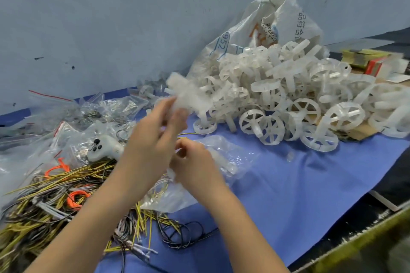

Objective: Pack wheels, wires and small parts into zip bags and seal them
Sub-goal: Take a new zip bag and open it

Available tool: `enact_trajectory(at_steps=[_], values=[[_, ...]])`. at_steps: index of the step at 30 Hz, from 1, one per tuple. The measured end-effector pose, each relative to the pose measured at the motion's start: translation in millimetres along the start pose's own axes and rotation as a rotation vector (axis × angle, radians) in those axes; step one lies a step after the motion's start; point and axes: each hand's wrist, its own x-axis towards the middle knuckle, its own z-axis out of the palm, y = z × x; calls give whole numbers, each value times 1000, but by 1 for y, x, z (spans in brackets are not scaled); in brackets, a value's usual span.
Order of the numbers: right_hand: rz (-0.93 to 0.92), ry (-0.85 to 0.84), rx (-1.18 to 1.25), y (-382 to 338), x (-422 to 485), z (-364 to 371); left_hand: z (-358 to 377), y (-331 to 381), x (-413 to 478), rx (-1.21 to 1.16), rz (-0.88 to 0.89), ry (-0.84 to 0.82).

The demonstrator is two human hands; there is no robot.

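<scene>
Blue desk [288,184] below, my left hand [153,139] pinches a light, stiff wheel [179,93] while my right grip [195,162] pinches the slippery bag [226,157] mouth.

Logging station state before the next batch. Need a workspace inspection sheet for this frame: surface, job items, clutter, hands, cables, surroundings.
Surface: blue cloth over the table.
Job's things: heap of white spoked wheels spilling from a printed woven sack; clear zip bag under the hands; filled small bags at back left.
Clutter: white handheld controller; orange ties; boxes at far right.
Grippers: left hand raised, pinching a blurred white part; right hand gripping the zip bag.
Cables: loose pile of yellow, grey and black wires at front left.
Surroundings: grey wall behind.
</scene>
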Motion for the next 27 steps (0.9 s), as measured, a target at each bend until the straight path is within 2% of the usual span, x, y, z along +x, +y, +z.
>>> enact_trajectory(at_steps=[2, 6, 10, 14, 22, 27], values=[[-22, 51, 8, -4, -3, 1, -30, -10, -37, -80, -98, -31], [-40, 119, -2, -8, -13, 8, -62, -38, -75, -179, -383, -289], [-65, 157, -34, -9, -28, 19, -81, -34, -86, -284, -423, -389], [-86, 241, -47, -11, -32, 17, -98, -25, -92, -420, -580, -449], [-253, 344, -150, -19, -47, 20, -76, -18, -82, -262, -730, -512], [-342, 370, -263, -22, -55, 16, -55, -20, -74, -419, -862, -456]])
